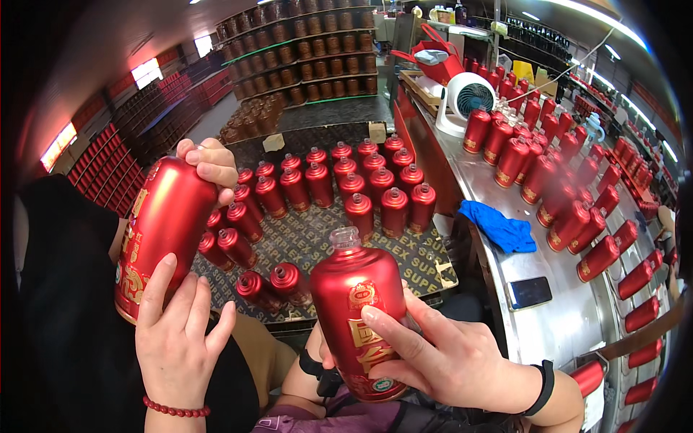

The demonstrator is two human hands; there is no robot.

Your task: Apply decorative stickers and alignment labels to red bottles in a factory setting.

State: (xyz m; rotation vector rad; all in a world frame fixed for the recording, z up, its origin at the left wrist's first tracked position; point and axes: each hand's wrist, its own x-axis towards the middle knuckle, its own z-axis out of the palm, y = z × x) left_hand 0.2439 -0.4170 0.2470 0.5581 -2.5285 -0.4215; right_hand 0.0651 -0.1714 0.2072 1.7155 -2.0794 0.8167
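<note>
Head view: right hand has fingers clamped on the side and front of a red bottle, uncapped, slightly tilted, at lower center. Left hand mostly hidden behind it; can't tell its fingers' state. At left, a co-worker's two hands hold another red bottle, tilted. Standing bottles fill the dark printed board ahead. Metal table at right: blue cloth, phone, white fan, more red bottles.

bottle: metallic red, gold print | cloth: blue | fan: white | beads: red | wristband: black
</note>
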